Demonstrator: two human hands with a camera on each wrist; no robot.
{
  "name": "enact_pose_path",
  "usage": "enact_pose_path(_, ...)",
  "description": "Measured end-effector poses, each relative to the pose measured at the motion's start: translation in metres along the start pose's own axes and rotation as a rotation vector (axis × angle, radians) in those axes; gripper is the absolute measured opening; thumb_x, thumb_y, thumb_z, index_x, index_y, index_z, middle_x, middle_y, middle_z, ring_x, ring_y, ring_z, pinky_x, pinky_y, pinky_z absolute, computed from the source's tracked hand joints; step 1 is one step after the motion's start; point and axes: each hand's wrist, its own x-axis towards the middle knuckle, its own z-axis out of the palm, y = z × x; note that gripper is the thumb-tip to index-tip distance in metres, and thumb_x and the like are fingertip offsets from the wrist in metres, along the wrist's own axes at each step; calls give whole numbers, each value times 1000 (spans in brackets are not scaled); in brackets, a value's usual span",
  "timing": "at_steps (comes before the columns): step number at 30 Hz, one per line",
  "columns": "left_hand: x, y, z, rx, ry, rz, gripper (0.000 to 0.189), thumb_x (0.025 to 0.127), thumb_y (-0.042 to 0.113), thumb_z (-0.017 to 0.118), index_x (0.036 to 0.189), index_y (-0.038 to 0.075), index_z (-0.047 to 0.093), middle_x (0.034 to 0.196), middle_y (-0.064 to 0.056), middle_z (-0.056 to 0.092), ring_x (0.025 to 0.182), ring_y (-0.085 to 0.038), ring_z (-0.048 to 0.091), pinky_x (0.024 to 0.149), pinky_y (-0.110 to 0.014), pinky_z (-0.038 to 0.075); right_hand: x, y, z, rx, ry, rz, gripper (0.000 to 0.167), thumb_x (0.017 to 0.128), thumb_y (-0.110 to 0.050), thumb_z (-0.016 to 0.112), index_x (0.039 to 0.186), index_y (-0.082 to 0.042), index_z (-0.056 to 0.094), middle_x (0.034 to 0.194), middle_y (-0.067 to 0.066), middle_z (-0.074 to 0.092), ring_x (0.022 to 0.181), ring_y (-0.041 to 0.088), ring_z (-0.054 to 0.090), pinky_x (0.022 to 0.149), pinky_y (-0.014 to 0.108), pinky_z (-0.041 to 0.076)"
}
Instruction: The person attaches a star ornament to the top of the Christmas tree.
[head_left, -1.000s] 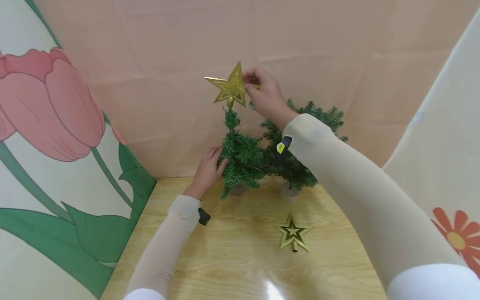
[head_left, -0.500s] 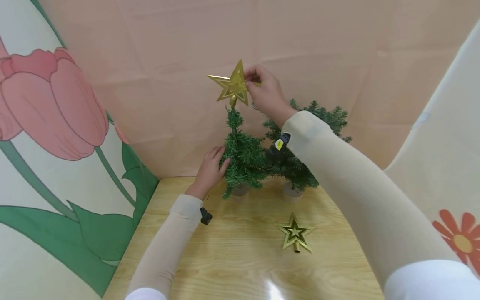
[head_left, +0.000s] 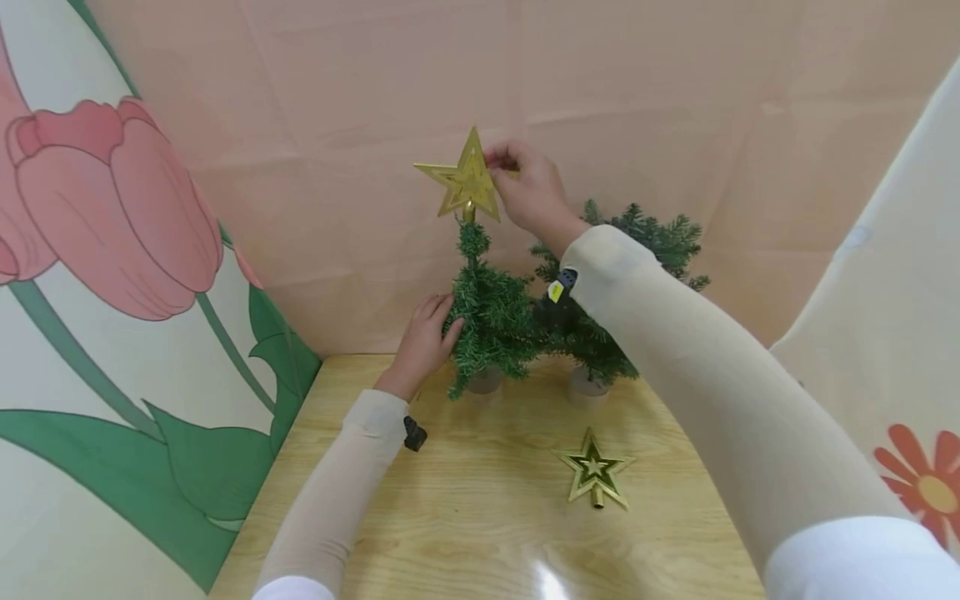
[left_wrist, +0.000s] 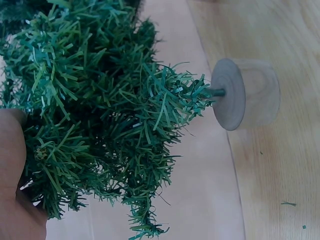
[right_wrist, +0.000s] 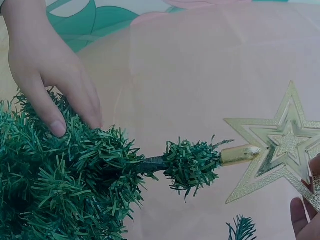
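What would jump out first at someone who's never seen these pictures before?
Probably the gold star, pinched in the right hand with its socket at the tip of the left green tree, while the left hand touches that tree's side. Next, perhaps, the second gold star, lying nearer the viewer on the wooden table. The large pink tulip printed at the left also stands out.

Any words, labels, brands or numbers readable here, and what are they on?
None can be read.
Yellow patch on the black device at the right sleeve: any marks too small and blurred to read.
Upper gold star, lower gold star, left tree: no lettering visible.
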Motion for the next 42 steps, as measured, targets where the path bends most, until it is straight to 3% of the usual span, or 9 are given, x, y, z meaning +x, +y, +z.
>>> enact_pose_path(11,-2,-1,-2,4,-10,-18,58,103,41,46,150,8,38,150,-14,39,142,-32,27,113,-45,27,7,1,6,-76,23,-1,25,104,-21,47,125,-16,61,120,-3,59,110,8,54,89,26,44)
enact_pose_path(28,-7,-5,-7,11,-25,-38,58,104,42,45,152,10,36,151,-11,37,142,-29,26,114,-43,27,20,-3,12,-237,-12,-4,30,104,-21,48,130,-16,63,125,-2,62,81,13,59,64,26,47)
enact_pose_path(32,-8,-6,-8,17,-34,-48,59,104,44,43,152,11,35,152,-10,36,143,-28,25,114,-43,26,21,-5,14,-278,-42,-21,33,104,-21,46,133,-17,61,127,-2,62,88,13,59,70,25,47)
enact_pose_path(35,-8,-5,-8,24,-39,-57,59,104,44,42,153,12,34,153,-9,36,144,-28,24,114,-43,25,23,-6,14,-320,-61,-47,34,105,-21,46,135,-17,60,129,-1,61,102,11,59,80,25,47)
enact_pose_path(42,-4,2,-7,8,-29,-26,57,104,39,46,151,9,36,151,-12,38,142,-28,27,114,-43,26,23,-7,8,-342,-71,-57,34,105,-20,47,135,-17,60,132,0,60,116,13,57,92,29,47)
